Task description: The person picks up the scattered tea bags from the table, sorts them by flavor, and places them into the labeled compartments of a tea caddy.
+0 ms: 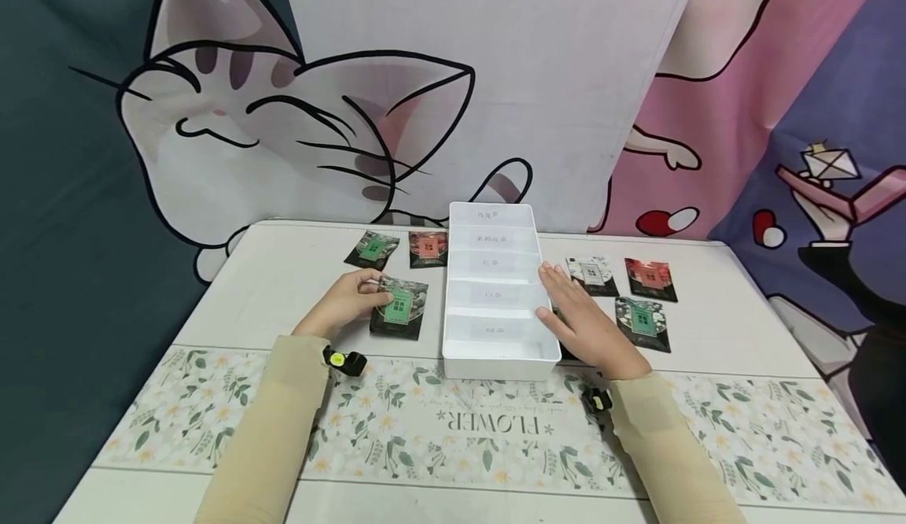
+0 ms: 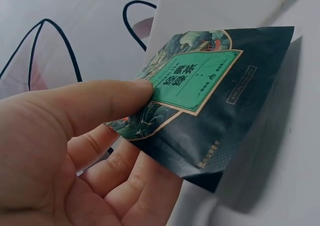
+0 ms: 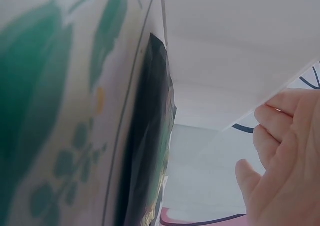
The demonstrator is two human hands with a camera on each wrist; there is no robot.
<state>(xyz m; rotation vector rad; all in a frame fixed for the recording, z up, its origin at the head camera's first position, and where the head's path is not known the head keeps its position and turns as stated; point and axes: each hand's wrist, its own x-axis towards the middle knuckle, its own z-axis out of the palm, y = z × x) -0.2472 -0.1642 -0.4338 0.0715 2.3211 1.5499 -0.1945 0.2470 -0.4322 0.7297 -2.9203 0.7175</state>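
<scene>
Between thumb and fingers, my left hand pinches a black tea packet with a green label, left of the white box. In the left wrist view the thumb presses on the label of the tilted packet. The long white divided box has several compartments with paper labels. My right hand lies along the box's right rim, fingers fairly straight and holding nothing. Under that hand a dark packet is mostly hidden in the head view; the right wrist view shows a dark packet beside the box wall.
Behind my left hand lie a green-label packet and a red-label packet. To the right are a white-label packet, a red packet and another green-label packet. A floral strip crosses the table's front.
</scene>
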